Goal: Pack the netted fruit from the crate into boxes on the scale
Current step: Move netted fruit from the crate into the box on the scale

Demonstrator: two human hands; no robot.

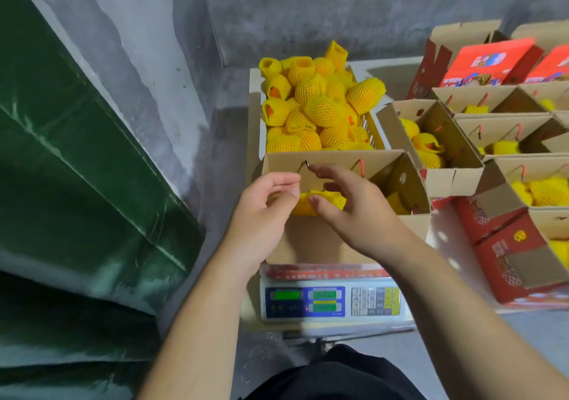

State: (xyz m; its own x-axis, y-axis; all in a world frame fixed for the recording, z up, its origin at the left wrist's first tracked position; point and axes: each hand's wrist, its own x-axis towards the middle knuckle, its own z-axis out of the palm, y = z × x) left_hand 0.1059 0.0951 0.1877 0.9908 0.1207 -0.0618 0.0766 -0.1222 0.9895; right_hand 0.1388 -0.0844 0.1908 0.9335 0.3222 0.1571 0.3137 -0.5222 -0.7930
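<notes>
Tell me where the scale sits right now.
In the head view, the scale sits low and centre, directly under the open box being filled, with the fruit crate just beyond that box.

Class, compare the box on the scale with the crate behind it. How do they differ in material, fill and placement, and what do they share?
The box is brown cardboard with flaps raised; the crate has slotted white plastic walls.
The box shows only a little netted fruit low inside; the crate is heaped above its rim.
The box sits on the scale, under both hands; the crate stands behind it, untouched.
Both hold fruit in yellow foam nets.
</notes>
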